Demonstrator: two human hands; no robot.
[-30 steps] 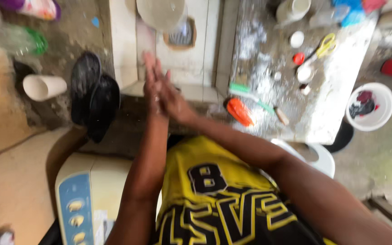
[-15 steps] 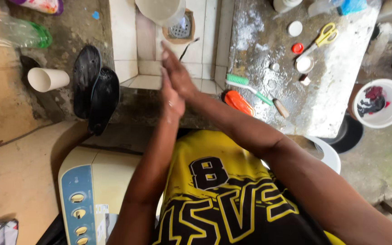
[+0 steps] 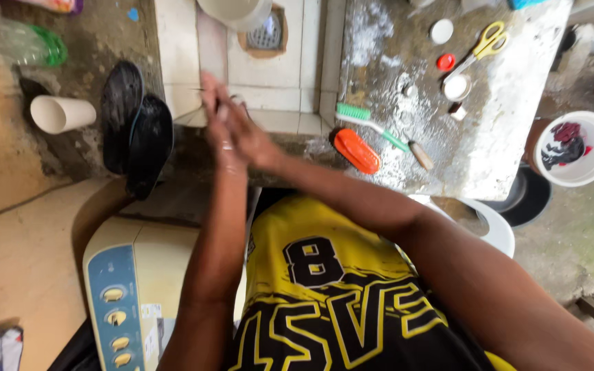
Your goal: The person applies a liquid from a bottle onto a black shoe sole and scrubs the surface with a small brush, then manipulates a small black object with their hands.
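i read the two hands as pressed palm to palm at centre-left of the frame. the right hand [image 3: 245, 137] lies over the left hand [image 3: 220, 117], fingers straight and closed flat against each other; nothing is held between them that i can see. the fingertips [image 3: 207, 86] are motion-blurred, so any thin item there cannot be confirmed.

change noted: half a second ago the joined hands reached higher, with fingertips near the drain; a second ago they sat lower and more upright. they now sit back over the front edge of the tiled sink [image 3: 269, 72]. i judge this to be a back-and-forth rubbing stroke still under way, not a reach for any item.

surroundings, working outward:
- a round drain grate [image 3: 267, 33] lies in the upper centre, partly under a pale basin [image 3: 235, 10].
- two black sandals [image 3: 137, 130] lie just left of the hands, a white cup [image 3: 60, 113] further left.
- on the wet concrete counter [image 3: 517, 137] to the right: a green-bristled brush [image 3: 369, 125], an orange scrub brush [image 3: 357, 151], yellow-handled scissors [image 3: 479, 48].
- a white bowl [image 3: 575, 148] with red and dark contents sits at the right edge.
- a washing machine [image 3: 132, 288] occupies the lower left.
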